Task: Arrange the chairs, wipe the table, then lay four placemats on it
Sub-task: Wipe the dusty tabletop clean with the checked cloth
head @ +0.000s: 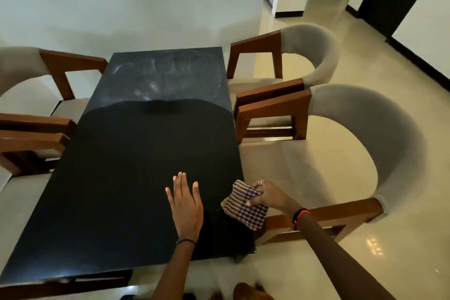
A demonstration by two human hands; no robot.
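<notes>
left hand [186, 204] flat on table [117, 178], checked cloth [243, 204] in right hand [266, 196]

The dark tabletop [121, 165] is long and glossy, with pale smears [155, 75] across its far end. A left hand [186, 204] lies flat on its near right part, fingers [180, 184] straight. A checked cloth [243, 206] sits at the near right edge, partly overhanging it, pinched by the right hand [269, 196].

The left hand [186, 204] has a thin black band [186, 241] round its wrist. The right hand [267, 196] wears a pale ring [262, 181] on one finger, and red and black threads [300, 215] circle its wrist. Both forearms are bare.
</notes>
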